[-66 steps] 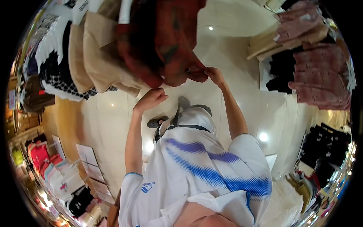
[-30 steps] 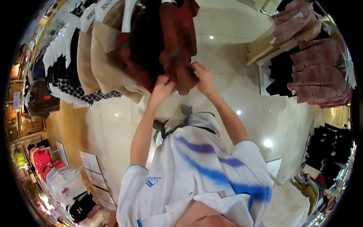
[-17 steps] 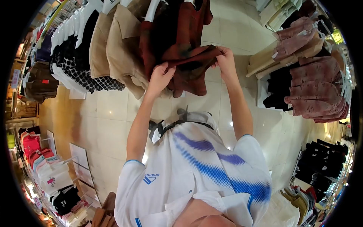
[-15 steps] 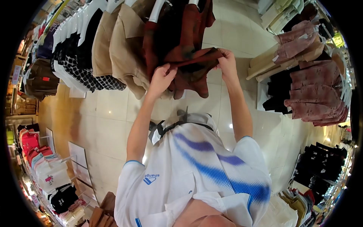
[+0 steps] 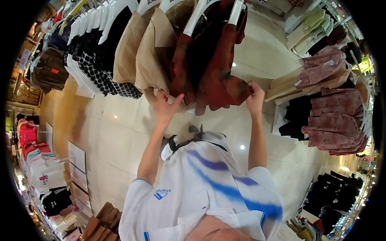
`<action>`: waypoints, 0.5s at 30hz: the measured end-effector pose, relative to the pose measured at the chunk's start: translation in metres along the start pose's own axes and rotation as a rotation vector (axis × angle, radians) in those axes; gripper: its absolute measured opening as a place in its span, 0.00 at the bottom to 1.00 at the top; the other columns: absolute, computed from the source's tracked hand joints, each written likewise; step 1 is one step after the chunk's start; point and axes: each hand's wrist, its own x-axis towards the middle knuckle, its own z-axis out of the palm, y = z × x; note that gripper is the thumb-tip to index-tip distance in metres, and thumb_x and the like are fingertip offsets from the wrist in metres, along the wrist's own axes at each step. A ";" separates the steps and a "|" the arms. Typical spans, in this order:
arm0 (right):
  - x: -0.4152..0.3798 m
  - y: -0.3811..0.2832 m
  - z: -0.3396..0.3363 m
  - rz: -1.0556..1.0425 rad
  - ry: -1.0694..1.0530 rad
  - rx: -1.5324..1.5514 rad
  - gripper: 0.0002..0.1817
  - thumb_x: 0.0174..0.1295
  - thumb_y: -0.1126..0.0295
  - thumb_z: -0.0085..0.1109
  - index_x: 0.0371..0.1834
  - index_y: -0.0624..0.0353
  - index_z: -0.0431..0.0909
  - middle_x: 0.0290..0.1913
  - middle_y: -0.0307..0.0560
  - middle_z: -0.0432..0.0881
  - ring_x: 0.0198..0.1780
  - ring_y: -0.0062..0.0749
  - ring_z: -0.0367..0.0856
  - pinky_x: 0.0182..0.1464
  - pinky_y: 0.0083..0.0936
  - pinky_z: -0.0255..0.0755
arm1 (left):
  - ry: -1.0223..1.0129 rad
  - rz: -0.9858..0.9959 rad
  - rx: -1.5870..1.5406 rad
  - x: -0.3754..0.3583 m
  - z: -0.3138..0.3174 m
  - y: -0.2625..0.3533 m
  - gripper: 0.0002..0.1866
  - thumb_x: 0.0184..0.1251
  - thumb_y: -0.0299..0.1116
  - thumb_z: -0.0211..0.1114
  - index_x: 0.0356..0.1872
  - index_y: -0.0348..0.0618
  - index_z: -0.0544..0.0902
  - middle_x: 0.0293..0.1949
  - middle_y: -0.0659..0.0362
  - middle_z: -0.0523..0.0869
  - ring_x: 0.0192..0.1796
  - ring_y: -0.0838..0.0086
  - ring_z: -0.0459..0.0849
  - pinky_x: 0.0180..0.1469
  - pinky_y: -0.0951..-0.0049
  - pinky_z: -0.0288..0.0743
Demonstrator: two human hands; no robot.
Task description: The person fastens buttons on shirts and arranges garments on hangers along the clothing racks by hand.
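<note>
Two dark red patterned garments hang on white hangers at the top middle of the head view. The outermost red patterned garment [image 5: 219, 80] has its lower corner drawn out to the right, pinched between the thumb and fingers of my right hand [image 5: 256, 97]. My left hand [image 5: 165, 106] is at the lower left of the red cloth, thumb stretched towards it and fingers apart. Behind that hand hangs a beige jacket [image 5: 155, 60], its lower part close to my fingertips. A white hanger [image 5: 238, 12] carries the outermost garment.
Black-and-white patterned tops [image 5: 96, 66] continue along the rack to the left. Pink printed garments [image 5: 335, 112] hang on the right, with black clothes [image 5: 333, 193] lower down. Folded and hanging clothes [image 5: 46, 172] line the left side. Pale tiles [image 5: 116, 132] cover the floor.
The red garment's folded-up hem has dropped and hangs lower. My left hand has let go of the cloth and spread its fingers; my right hand has moved right and down, keeping the corner.
</note>
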 end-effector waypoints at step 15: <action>-0.057 -0.087 0.063 -0.174 -0.546 -0.005 0.28 0.52 0.59 0.74 0.53 0.59 0.76 0.37 0.50 0.85 0.36 0.46 0.86 0.38 0.39 0.80 | -0.620 -0.132 -0.610 0.018 -0.024 0.046 0.19 0.75 0.31 0.59 0.21 0.40 0.69 0.17 0.69 0.71 0.20 0.88 0.66 0.22 0.81 0.58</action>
